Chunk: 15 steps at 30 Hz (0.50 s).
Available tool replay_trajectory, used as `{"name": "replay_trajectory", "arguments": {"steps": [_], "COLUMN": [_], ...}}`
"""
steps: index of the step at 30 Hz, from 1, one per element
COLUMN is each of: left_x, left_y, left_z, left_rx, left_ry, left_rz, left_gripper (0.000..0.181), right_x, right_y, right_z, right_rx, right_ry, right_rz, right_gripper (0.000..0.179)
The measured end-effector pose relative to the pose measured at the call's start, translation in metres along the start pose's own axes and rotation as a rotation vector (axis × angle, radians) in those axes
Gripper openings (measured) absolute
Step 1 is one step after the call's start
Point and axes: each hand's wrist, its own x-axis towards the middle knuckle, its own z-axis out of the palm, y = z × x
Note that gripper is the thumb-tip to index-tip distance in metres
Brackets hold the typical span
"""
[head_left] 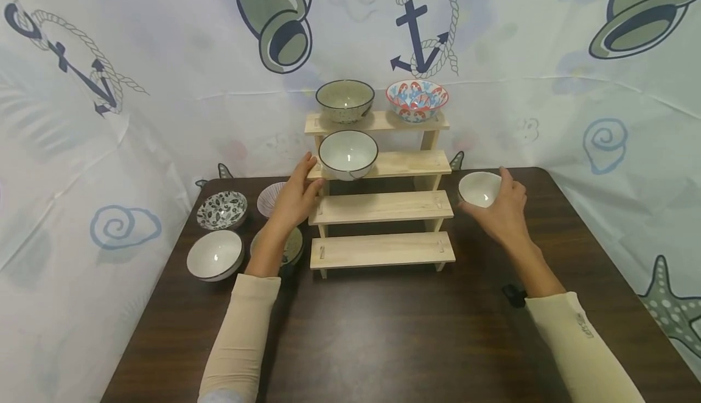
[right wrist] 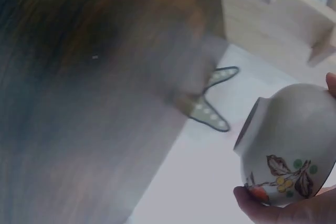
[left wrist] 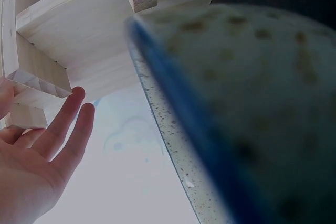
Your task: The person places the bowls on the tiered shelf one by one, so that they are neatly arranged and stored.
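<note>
My right hand [head_left: 501, 208] grips a small white bowl [head_left: 477, 189] right of the wooden stand, thumb and fingers on opposite sides. The right wrist view shows this bowl [right wrist: 294, 140] tipped sideways, with painted leaves and fruit on its outside. My left hand [head_left: 296, 199] is at the left end of the tiered wooden stand [head_left: 383, 207], its fingertips right at a shelf end. In the left wrist view, two fingers [left wrist: 79, 129] extend loosely beside the wood. Close to that hand, a white bowl with a dark rim [head_left: 348, 153] sits on the second shelf from the top.
On the top shelf stand an olive bowl [head_left: 345, 101] and a red-and-blue patterned bowl [head_left: 417, 101]. Left on the dark table [head_left: 378, 336] are a black-and-white floral bowl [head_left: 221, 210], a white bowl [head_left: 215, 255], a striped bowl [head_left: 269, 199] and a greenish bowl [head_left: 292, 248], partly behind the left arm.
</note>
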Motion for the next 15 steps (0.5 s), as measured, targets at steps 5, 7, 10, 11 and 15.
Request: {"name": "replay_trajectory", "arguments": {"steps": [5, 7, 10, 11, 15], "left_x": [0.000, 0.001, 0.001, 0.001, 0.001], "left_y": [0.000, 0.000, -0.001, -0.001, -0.001], "left_z": [0.000, 0.000, 0.001, 0.001, 0.001], "left_rx": [-0.005, -0.005, -0.004, -0.006, -0.012], "left_ry": [0.004, 0.004, -0.001, -0.001, 0.000], "left_rz": [0.007, 0.008, 0.004, 0.002, -0.008], "left_gripper": [0.061, 0.061, 0.061, 0.061, 0.061], "right_x": [-0.009, -0.013, -0.019, -0.021, -0.029], "right_y": [-0.015, -0.020, -0.025, -0.028, -0.036], "right_z": [-0.011, -0.014, -0.019, -0.021, -0.028], "right_rx": [0.002, 0.004, 0.005, 0.005, 0.003], "right_ry": [0.023, 0.029, 0.038, 0.043, 0.062], "right_rz": [0.007, 0.010, 0.008, 0.004, -0.009], "right_gripper": [0.119, 0.119, 0.120, 0.120, 0.120]}}
